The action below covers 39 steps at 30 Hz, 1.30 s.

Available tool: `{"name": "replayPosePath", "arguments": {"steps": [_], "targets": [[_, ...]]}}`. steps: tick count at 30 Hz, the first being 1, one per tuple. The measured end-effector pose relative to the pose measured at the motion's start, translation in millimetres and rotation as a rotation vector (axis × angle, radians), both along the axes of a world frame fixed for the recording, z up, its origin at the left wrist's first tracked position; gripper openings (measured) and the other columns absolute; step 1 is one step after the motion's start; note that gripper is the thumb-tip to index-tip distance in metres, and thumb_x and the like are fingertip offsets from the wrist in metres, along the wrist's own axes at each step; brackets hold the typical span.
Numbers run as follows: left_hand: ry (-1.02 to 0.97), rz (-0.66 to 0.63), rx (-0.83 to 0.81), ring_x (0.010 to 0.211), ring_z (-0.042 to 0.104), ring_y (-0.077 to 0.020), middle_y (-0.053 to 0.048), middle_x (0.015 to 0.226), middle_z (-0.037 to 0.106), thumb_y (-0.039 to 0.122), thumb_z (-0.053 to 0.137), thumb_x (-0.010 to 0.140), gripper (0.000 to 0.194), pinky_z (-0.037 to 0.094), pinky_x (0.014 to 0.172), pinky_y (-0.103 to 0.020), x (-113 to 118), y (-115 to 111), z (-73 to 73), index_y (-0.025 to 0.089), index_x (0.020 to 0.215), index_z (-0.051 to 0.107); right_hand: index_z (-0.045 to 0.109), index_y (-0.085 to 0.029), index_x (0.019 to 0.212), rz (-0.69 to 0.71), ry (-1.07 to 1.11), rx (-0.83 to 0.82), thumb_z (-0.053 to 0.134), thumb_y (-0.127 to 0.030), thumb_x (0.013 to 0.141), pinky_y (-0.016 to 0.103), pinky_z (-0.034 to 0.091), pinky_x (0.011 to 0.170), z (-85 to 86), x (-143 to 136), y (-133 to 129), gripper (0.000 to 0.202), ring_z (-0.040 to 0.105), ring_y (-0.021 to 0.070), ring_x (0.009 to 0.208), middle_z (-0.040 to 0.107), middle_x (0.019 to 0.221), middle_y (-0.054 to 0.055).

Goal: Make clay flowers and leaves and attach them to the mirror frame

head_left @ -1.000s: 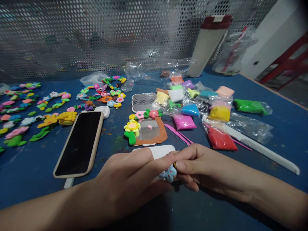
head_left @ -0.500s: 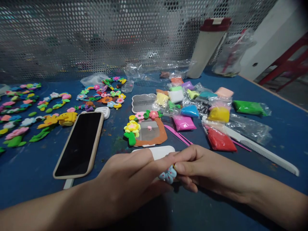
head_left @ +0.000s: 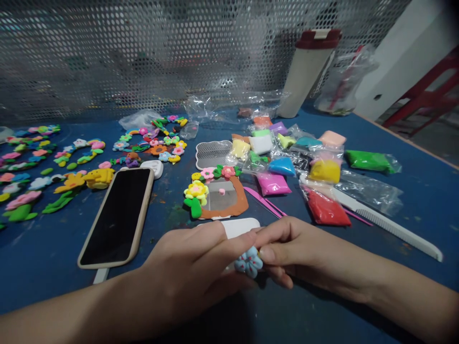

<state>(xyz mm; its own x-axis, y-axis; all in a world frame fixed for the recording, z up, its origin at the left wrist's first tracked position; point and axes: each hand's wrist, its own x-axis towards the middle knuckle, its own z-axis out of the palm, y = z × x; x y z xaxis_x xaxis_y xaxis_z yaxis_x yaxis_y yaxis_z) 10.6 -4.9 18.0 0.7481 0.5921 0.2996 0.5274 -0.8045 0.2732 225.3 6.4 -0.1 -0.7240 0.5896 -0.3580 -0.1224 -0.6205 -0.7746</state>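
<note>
I watched left hand (head_left: 195, 265) and right hand (head_left: 292, 246) hold light-blue flower (head_left: 248, 263), frame's lower centre. Brown-bordered panel (head_left: 224, 199) lay just above; phone (head_left: 116, 217) at left, coloured packets (head_left: 282, 166) right of centre, white comb (head_left: 399, 230) far right.

Metal screen (head_left: 143, 57) beyond my blue table (head_left: 39, 267)
Along the far edge the screen faces me, grey, full of round holes and dull glints; past the far right corner I see a pale wall (head_left: 401, 62), and off the right edge a red chair (head_left: 435, 99) on grey floor (head_left: 442, 141), in dim light
</note>
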Motion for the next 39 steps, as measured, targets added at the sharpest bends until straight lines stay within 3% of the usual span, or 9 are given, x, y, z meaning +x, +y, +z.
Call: {"name": "replayPosePath", "arguments": {"steps": [6,9,12,16,19,21,25,35,39], "targets": [[0.087,0.099,0.054,0.057,0.053,-0.0115,0.004,0.074,0.053,0.039,0.042,0.093,0.036,0.036,0.049,-0.022,-3,0,-6.8,0.028,0.127,0.042,0.068,-0.012,0.086,-0.008,-0.097,0.114,0.056,-0.038,0.087,0.018,0.041,0.055,16.4,14,11,0.029,0.047,0.0047,0.052,0.054,0.060,-0.002],[0.093,0.122,0.132,0.054,0.054,-0.0122,0.003,0.071,0.053,0.044,0.036,0.094,0.034,0.034,0.046,-0.024,-3,0,-11.6,0.025,0.119,0.048,0.064,-0.018,0.096,-0.118,-0.404,0.474,0.060,-0.038,0.084,0.019,0.040,0.050,36.0,34,23,0.023,0.053,0.0076,0.057,0.058,0.069,-0.001],[0.069,0.134,0.231,0.055,0.058,-0.0132,0.002,0.069,0.055,0.046,0.033,0.094,0.036,0.035,0.045,-0.024,-1,0,-14.5,0.022,0.112,0.054,0.062,-0.019,0.088,-0.172,-0.876,0.792,0.057,-0.043,0.083,0.021,0.036,0.046,46.2,52,31,0.025,0.053,0.0108,0.054,0.059,0.066,0.000],[0.065,0.128,0.295,0.050,0.059,-0.0134,0.001,0.066,0.059,0.044,0.032,0.095,0.038,0.036,0.042,-0.025,5,0,-16.2,0.019,0.101,0.061,0.059,-0.018,0.081,-0.049,-1.313,1.047,0.058,-0.038,0.081,0.025,0.037,0.048,36.0,57,24,0.019,0.053,0.0143,0.053,0.060,0.066,0.003],[0.090,0.131,0.279,0.050,0.060,-0.0139,-0.001,0.069,0.062,0.042,0.032,0.095,0.040,0.038,0.042,-0.025,7,0,-17.3,0.018,0.097,0.064,0.057,-0.018,0.076,0.018,-1.399,1.149,0.057,-0.031,0.082,0.026,0.037,0.049,25.4,44,9,0.014,0.052,0.0158,0.054,0.059,0.066,0.003],[0.104,0.129,0.263,0.054,0.062,-0.0150,-0.003,0.072,0.064,0.041,0.033,0.095,0.040,0.041,0.044,-0.025,8,0,-17.9,0.017,0.097,0.065,0.058,-0.017,0.079,0.006,-1.442,1.272,0.056,-0.019,0.083,0.030,0.042,0.061,21.4,31,2,0.005,0.058,0.0197,0.071,0.061,0.080,0.006],[0.132,0.123,0.230,0.056,0.062,-0.0157,-0.004,0.071,0.062,0.041,0.035,0.095,0.041,0.041,0.043,-0.024,6,1,-18.7,0.015,0.100,0.066,0.060,-0.014,0.088,0.013,-1.494,1.484,0.049,-0.011,0.085,0.030,0.044,0.063,17.2,9,2,0.012,0.060,0.0202,0.073,0.062,0.089,0.009],[0.157,0.115,0.176,0.058,0.062,-0.0158,-0.004,0.072,0.062,0.044,0.040,0.093,0.040,0.040,0.046,-0.023,1,6,-25.8,0.015,0.106,0.065,0.065,-0.004,0.090,0.262,-1.671,1.436,0.046,0.010,0.071,0.030,0.045,0.057,31.4,-17,13,0.030,0.065,0.0262,0.073,0.067,0.085,0.018],[0.134,0.114,0.169,0.060,0.061,-0.0148,-0.004,0.073,0.061,0.042,0.038,0.094,0.040,0.040,0.048,-0.022,0,6,-27.5,0.015,0.105,0.065,0.066,-0.008,0.082,0.275,-1.623,1.433,0.048,0.007,0.072,0.029,0.042,0.056,29.7,-18,17,0.025,0.065,0.0256,0.075,0.068,0.085,0.017]]}}
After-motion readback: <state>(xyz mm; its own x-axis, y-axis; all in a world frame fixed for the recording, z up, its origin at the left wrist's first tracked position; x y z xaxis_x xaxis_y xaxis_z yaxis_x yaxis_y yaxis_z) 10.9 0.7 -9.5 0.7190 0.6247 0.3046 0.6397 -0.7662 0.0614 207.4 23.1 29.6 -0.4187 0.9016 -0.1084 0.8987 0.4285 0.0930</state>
